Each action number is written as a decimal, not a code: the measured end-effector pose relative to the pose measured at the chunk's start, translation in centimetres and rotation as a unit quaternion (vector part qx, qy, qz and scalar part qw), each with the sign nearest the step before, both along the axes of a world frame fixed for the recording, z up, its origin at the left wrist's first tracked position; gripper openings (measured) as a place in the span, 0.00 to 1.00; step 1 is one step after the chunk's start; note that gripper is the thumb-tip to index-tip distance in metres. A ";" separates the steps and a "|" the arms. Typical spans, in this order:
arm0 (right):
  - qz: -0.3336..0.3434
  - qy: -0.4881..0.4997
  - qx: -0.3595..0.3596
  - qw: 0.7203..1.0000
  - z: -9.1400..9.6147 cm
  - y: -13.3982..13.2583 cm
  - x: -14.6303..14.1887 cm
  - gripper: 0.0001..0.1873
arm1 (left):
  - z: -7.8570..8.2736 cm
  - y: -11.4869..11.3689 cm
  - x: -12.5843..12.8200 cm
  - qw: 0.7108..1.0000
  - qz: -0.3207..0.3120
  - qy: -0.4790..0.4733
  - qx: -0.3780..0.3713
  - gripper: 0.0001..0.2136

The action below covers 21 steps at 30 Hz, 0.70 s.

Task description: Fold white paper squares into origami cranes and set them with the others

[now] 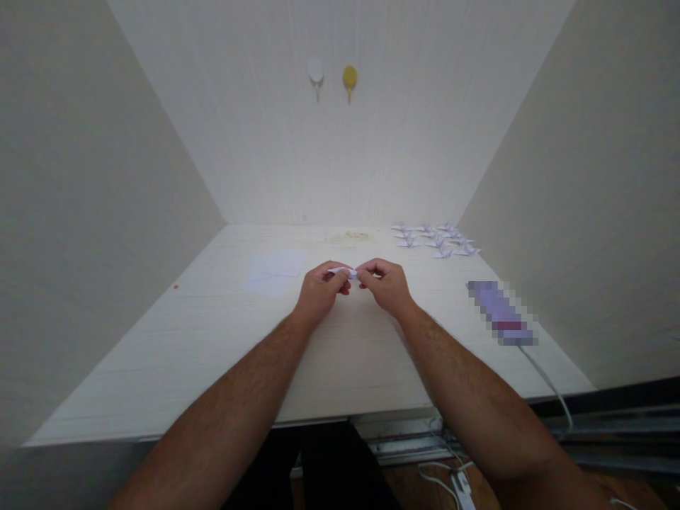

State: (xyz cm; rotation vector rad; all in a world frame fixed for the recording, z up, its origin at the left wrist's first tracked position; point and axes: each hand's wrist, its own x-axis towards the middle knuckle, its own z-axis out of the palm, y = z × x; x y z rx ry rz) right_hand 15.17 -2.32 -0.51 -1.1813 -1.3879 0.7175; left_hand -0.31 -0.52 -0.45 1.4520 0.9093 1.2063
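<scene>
My left hand (320, 289) and my right hand (386, 285) meet over the middle of the white table (212, 354). Both pinch a small folded piece of pale paper (343, 272) between fingertips, the fingers curled tight around it. Only a short strip of the paper shows between the hands. A stack of flat pale paper sheets (273, 271) lies on the table just left of my left hand.
Several small folded paper cranes (435, 239) sit in a group at the back right. A blurred purple object (502, 312) with a white cable lies near the right edge. Two round hooks (332, 76) hang on the back wall. Walls close in on both sides.
</scene>
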 end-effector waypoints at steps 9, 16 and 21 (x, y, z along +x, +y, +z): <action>0.003 0.039 -0.001 0.999 0.0 0.1 0.0 0.09 | 0.1 -0.1 0.0 0.999 -0.001 -0.029 -0.018 0.15; 0.002 0.021 -0.012 1.000 0.0 0.0 -0.1 0.09 | 0.0 0.0 -0.1 1.000 0.019 -0.016 0.002 0.11; -0.005 -0.008 -0.004 1.000 0.0 -0.2 -0.1 0.09 | -0.3 0.1 0.0 1.000 0.012 -0.025 0.005 0.09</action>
